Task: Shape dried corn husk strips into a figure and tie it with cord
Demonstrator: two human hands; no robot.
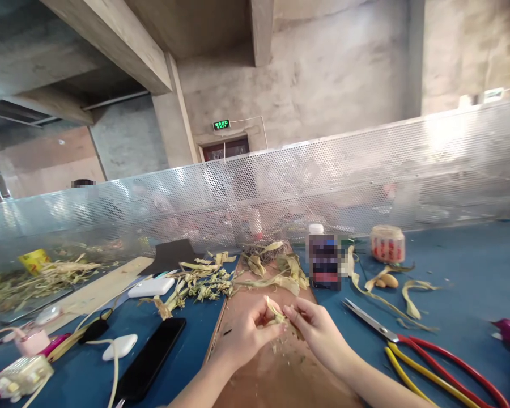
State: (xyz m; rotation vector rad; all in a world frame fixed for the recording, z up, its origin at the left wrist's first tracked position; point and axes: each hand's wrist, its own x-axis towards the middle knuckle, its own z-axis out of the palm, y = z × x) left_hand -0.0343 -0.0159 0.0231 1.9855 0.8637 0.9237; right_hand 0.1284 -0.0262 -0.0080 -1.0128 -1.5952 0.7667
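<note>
My left hand [255, 331] is closed on a pale, dry corn-husk-like leaf strip [273, 309] above the brown board [259, 385]. My right hand [317, 328] pinches the same strip from the other side, its fingertips almost meeting those of the left. Small plant crumbs lie on the board below. Further back on the board is a loose pile of dried leaves [276, 277]. To the left sits a bunch of dried greenish stems with small buds [208, 283].
Red-and-yellow-handled scissors [393, 337] lie open at right, near a capped bottle [324, 263] and a jar [388, 245]. At left are a black phone [153, 357], a white power bank [152, 287], cables and a glue gun [21, 377]. A perforated metal screen [280, 181] borders the table.
</note>
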